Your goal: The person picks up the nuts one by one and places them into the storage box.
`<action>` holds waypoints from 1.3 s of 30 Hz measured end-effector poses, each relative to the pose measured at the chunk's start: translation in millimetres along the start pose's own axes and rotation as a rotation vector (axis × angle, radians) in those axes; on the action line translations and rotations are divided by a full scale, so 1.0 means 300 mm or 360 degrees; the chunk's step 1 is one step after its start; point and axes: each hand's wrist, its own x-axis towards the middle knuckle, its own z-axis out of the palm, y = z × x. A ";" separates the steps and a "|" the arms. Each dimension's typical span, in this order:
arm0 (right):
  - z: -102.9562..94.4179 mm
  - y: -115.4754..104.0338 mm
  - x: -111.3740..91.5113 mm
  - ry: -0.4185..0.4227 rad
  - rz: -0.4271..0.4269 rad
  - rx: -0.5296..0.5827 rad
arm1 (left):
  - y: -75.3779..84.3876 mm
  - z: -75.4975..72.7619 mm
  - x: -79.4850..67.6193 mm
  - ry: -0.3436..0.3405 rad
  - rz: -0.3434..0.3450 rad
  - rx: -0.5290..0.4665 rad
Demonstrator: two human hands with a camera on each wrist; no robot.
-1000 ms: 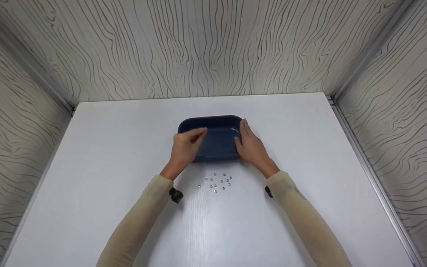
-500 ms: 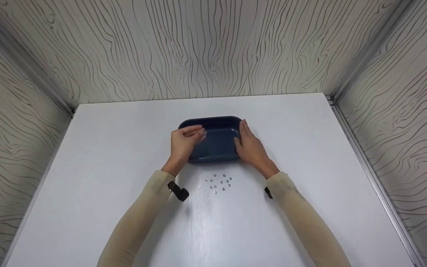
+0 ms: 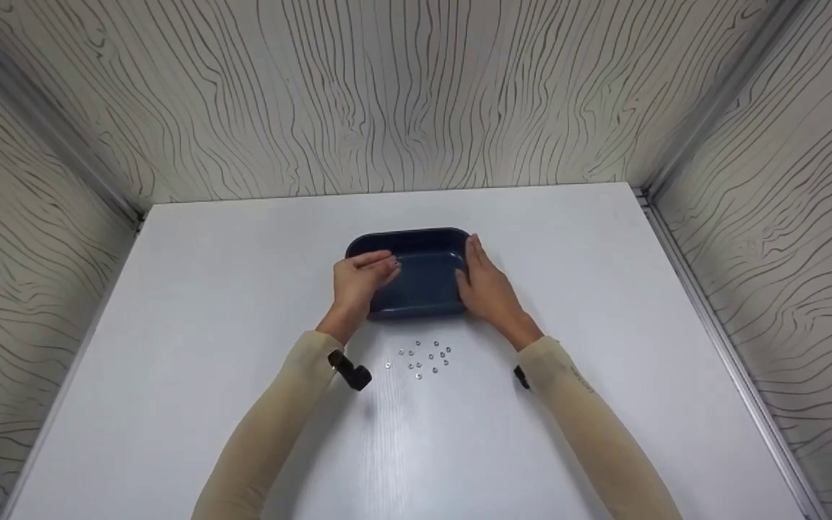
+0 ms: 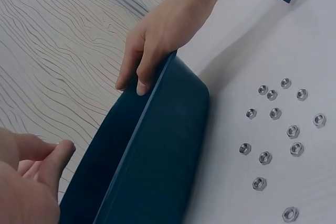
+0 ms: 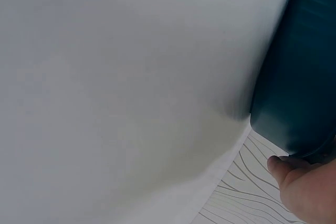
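Note:
A dark blue rectangular tray [image 3: 423, 289] sits on the white table. My left hand [image 3: 355, 283] is over its left part, thumb and fingertips pinched together on a tiny metal nut [image 3: 396, 264] that barely shows. In the left wrist view the fingertips meet above the tray's rim, and the nut is hidden there. My right hand [image 3: 489, 287] grips the tray's right side, thumb inside the rim and the other fingers along the outer wall. Several loose hex nuts [image 4: 275, 113] lie scattered on the table in front of the tray.
The white table [image 3: 243, 289] meets wood-grain patterned walls [image 3: 401, 94] at the back and sides. A metal rail [image 3: 734, 354] follows the right edge. A black strap-mounted device [image 3: 351, 372] is on the left wrist.
My left fingers have shifted slightly from a more upright pinch to a flatter one, and the small nut came into sight at the fingertips. The right hand stays on the tray.

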 end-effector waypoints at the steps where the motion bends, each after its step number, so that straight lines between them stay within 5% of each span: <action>1: -0.001 0.000 0.000 0.0004 -0.0003 -0.0001 | 0.000 0.002 0.000 0.0000 -0.0007 0.0008; 11: -0.001 0.001 0.000 0.0006 -0.0020 -0.0028 | -0.012 0.017 0.023 0.0051 -0.0077 0.0091; 30: -0.003 0.001 -0.001 0.0002 -0.0013 -0.0011 | -0.030 0.015 0.033 0.0101 -0.0021 0.0062; 39: -0.001 0.001 -0.002 0.0021 -0.0011 -0.0006 | -0.016 0.007 0.004 0.0025 0.0053 0.0136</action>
